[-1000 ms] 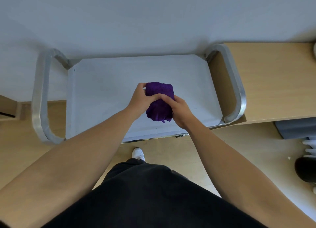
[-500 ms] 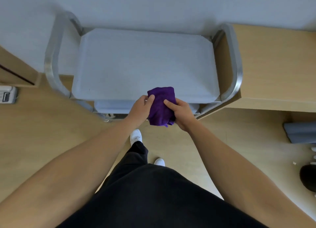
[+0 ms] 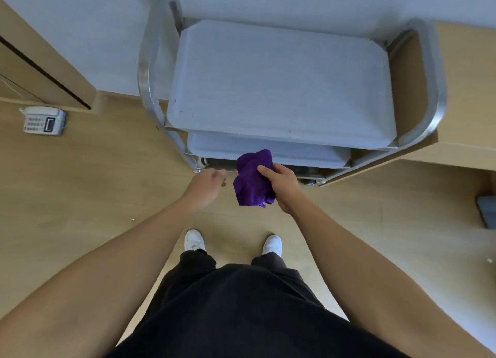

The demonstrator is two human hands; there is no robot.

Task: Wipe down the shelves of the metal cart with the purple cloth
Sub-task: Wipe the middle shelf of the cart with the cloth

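The metal cart stands against the wall, its bare grey top shelf facing me, with curved steel handles at both ends. A strip of a lower shelf shows under the front edge. My right hand grips the bunched purple cloth in the air in front of the cart, below the top shelf's edge. My left hand hangs just left of the cloth, apart from it, fingers loosely curled and blurred, holding nothing.
A wooden desk adjoins the cart's right end. A white telephone lies on the wooden floor at left, near a wooden cabinet. My white shoes stand close to the cart. A dark object sits at the right edge.
Both hands lifted the cloth off the top shelf and drew it back toward me past the front edge. My left hand has let go of the cloth; the view has pulled back and tilted down.
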